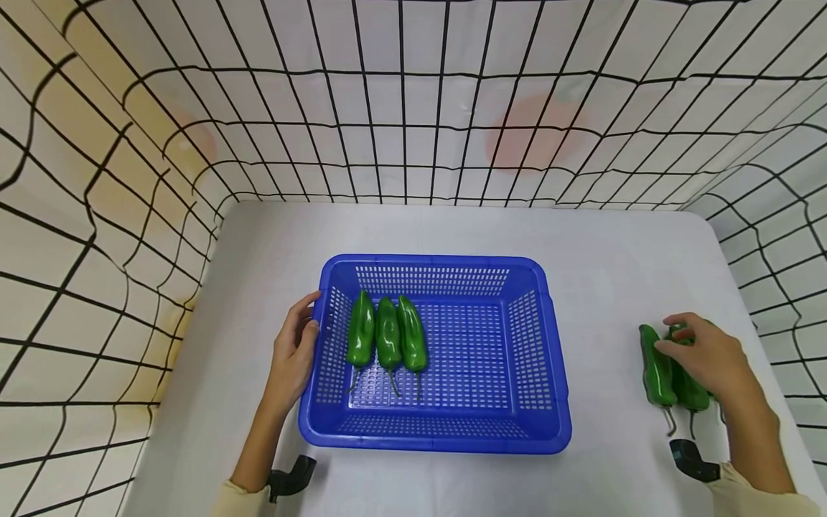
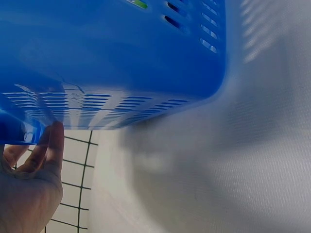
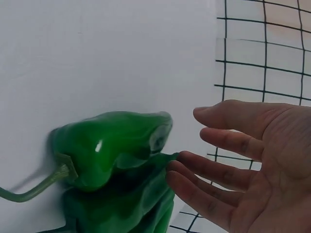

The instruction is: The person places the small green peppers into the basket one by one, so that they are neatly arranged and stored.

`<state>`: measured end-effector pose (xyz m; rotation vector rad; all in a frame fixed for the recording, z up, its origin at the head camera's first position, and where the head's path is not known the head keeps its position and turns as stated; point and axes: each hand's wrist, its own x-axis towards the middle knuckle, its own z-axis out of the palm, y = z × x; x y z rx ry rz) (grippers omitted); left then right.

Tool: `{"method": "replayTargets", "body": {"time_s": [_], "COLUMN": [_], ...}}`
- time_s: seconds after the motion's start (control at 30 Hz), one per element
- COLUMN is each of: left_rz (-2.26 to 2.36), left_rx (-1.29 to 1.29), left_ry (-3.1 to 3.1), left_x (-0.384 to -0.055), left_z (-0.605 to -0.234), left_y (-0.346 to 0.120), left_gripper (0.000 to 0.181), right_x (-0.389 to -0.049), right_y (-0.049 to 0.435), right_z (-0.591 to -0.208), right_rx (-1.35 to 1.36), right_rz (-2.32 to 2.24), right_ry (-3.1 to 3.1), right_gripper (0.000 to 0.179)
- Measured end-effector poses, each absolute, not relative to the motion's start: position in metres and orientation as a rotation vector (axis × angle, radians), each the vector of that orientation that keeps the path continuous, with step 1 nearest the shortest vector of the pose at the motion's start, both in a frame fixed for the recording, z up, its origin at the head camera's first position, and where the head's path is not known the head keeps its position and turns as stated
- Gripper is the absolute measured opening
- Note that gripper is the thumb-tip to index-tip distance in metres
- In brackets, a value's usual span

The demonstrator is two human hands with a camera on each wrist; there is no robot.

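Observation:
Three green peppers lie side by side, stems toward me, in the left part of a blue plastic basket. My left hand is at the basket's left rim, its fingertips touching the outside just under the edge. In the left wrist view, the fingers reach up to the slotted wall. My right hand hovers over more green peppers on the table at the right, thumb and fingers spread. In the right wrist view nothing lies between those fingers, and their tips come close to a pepper's pointed end.
A white table carries the basket and the loose peppers. Black wire grid panels stand along its back and both sides, with the right panel near my right hand. A black wrist-worn device sits below each hand.

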<state>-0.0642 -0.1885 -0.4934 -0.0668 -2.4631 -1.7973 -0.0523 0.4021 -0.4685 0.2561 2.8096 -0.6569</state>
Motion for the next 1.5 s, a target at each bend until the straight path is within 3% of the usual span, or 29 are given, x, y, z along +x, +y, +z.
{"method": "replayTargets", "body": {"time_s": [0.5, 0.87, 1.5], "left_rz": [-1.799, -1.809, -1.820], "left_rx": [-0.051, -0.050, -0.062], "left_ry": [-2.468, -2.460, -2.448], "left_x": [-0.065, -0.065, -0.065], "left_z": [-0.494, -0.494, -0.494], "left_y": [-0.188, -0.188, -0.189], "left_gripper": [0.045, 0.044, 0.043], "right_x": [-0.055, -0.053, -0.052], "right_y": [0.386, 0.380, 0.386], "right_z": [-0.488, -0.485, -0.483], "right_rx": [0.208, 0.244, 0.218], "right_rz": [-0.596, -0.580, -0.621], "right_ry": [2.855, 2.877, 2.868], "right_gripper": [0.055, 0.045, 0.047]}}
